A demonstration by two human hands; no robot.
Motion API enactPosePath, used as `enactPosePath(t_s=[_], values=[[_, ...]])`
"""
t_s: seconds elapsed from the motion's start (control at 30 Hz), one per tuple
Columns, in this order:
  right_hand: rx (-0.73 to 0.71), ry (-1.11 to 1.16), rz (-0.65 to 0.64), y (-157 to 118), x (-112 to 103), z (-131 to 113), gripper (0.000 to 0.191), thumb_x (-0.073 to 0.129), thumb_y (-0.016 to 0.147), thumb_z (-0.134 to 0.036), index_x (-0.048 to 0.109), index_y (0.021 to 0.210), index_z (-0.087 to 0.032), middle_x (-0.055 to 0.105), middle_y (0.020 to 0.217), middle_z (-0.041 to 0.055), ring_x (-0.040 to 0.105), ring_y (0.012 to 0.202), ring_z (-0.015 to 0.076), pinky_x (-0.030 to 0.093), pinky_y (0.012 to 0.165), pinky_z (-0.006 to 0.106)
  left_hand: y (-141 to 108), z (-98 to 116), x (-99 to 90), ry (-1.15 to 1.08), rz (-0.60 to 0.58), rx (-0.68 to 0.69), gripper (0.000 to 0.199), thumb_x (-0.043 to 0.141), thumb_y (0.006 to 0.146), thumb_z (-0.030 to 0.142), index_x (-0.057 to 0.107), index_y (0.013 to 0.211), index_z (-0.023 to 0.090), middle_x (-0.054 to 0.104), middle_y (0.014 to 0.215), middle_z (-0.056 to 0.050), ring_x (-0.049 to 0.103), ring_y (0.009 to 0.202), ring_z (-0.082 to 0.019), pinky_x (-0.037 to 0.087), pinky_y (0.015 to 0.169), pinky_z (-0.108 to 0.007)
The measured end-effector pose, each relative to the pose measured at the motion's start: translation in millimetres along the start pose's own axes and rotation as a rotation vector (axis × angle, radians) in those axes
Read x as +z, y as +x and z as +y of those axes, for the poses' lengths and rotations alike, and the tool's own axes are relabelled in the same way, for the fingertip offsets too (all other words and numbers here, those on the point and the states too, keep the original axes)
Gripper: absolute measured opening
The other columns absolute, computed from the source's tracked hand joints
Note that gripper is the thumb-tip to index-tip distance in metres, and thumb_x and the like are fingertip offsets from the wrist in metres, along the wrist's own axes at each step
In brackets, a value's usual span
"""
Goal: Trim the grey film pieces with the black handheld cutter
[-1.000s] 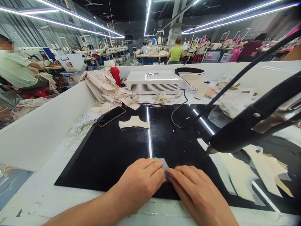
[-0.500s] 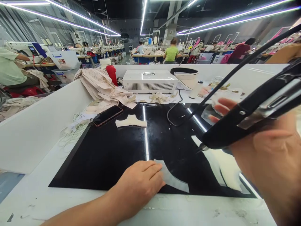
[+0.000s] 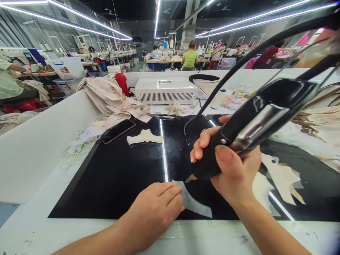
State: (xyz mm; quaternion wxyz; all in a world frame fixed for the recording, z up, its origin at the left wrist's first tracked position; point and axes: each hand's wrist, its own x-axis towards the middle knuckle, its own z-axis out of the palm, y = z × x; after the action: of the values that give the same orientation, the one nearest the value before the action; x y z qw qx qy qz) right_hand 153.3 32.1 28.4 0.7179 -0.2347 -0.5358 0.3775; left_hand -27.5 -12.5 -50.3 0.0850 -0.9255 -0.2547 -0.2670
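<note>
My left hand (image 3: 156,209) rests on the glossy black board, fingers together, pressing down one end of a curved pale grey piece (image 3: 195,205). My right hand (image 3: 233,166) is wrapped round a black corded handheld tool (image 3: 244,124) with a metal lever or plate along its side. The tool slants down to the left, its small pointed metal tip just above and right of the piece's upper end; whether it touches cannot be made out. A cream fabric piece (image 3: 145,137) lies farther back on the board. More cream cut pieces (image 3: 278,177) lie right of my right wrist.
The black board (image 3: 106,191) lies on a white table with low side walls. A phone (image 3: 118,131), stacked beige fabric (image 3: 106,95) and a vented white box (image 3: 166,92) stand along the back and left. The tool's cable (image 3: 220,83) arcs overhead. People sit at machines beyond.
My right hand has brought the tool left and inward, so its tip is now near the curved pale piece. My left hand stays on that piece. The view has shifted slightly.
</note>
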Motion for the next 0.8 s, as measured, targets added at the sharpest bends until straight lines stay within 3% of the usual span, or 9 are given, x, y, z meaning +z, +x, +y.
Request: enactPosePath(t_s=[0.37, 0.8], values=[[-0.037, -0.019, 0.037, -4.2, 4.5, 10.9, 0.039, 0.081, 0.087, -0.035, 0.051, 0.111, -0.027, 0.067, 0.078, -0.0048, 0.062, 0.057, 0.0149, 0.052, 0.050, 0.031, 2.6, 1.2, -1.6, 0.000, 0.014, -0.002, 0.024, 0.049, 0.109, 0.022, 0.068, 0.099, 0.011, 0.078, 0.110, -0.006, 0.074, 0.100, -0.019, 0.063, 0.084, -0.033], [-0.024, -0.036, 0.058, -3.8, 6.5, 9.8, 0.038, 0.079, 0.088, -0.035, 0.058, 0.120, -0.029, 0.065, 0.080, -0.0047, 0.060, 0.058, 0.0148, 0.053, 0.051, 0.031, 1.2, -0.3, -1.6, -0.014, 0.003, -0.002, 0.021, 0.051, 0.108, 0.021, 0.067, 0.099, 0.010, 0.077, 0.111, -0.008, 0.074, 0.102, -0.020, 0.063, 0.083, -0.034]])
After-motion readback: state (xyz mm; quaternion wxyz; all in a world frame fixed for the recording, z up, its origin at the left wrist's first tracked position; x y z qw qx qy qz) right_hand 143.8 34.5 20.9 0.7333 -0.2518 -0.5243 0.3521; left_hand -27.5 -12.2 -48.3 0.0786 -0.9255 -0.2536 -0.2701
